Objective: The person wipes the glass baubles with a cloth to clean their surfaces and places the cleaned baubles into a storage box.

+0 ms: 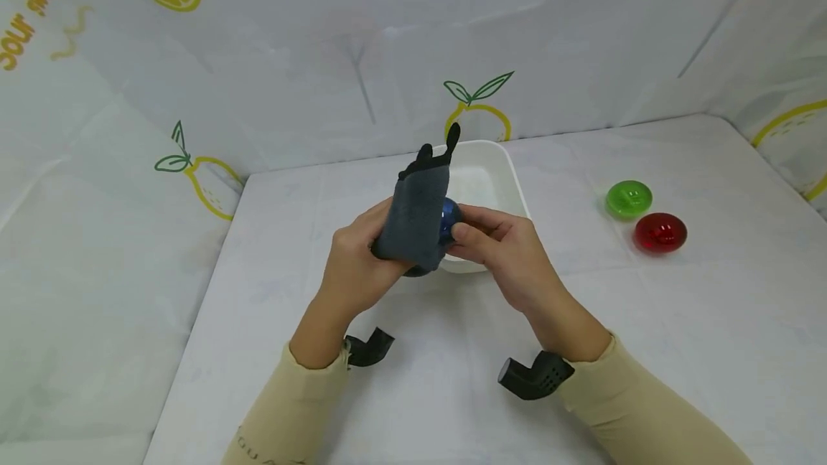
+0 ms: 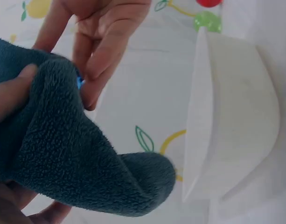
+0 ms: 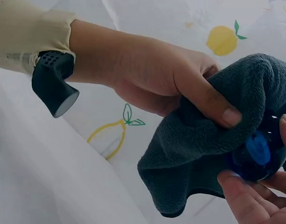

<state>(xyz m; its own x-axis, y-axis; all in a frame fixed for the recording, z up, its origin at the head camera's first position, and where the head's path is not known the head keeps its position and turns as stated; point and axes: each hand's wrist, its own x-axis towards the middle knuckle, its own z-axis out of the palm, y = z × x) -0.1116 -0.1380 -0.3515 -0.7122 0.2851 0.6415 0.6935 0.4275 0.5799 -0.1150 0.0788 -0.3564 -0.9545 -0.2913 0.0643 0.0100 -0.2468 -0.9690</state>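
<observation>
- From my remote post, I am watching a person's left hand (image 1: 358, 257) gripping a dark grey-blue cloth (image 1: 416, 214), its fingers curling round the folds and its thumb lying along the fabric.
- The right hand (image 1: 500, 246) is pinching a shiny blue ball (image 3: 254, 156), thumb and fingers closing in on it from the side away from the left hand.
- The ball is sitting between the two hands, raised off the desk (image 1: 271, 293), with the cloth touching it and covering part of it.
- Just beyond the hands, a white tray (image 1: 486, 176) is standing upright on the desk, the cloth hiding part of its left side in the head view.
- Well to the right, a clear green piece (image 1: 629, 199) and a clear red piece (image 1: 660, 233), both rounded, are lying close together.
- Behind everything, a white lemon-print sheet (image 1: 291, 77) is hanging.
</observation>
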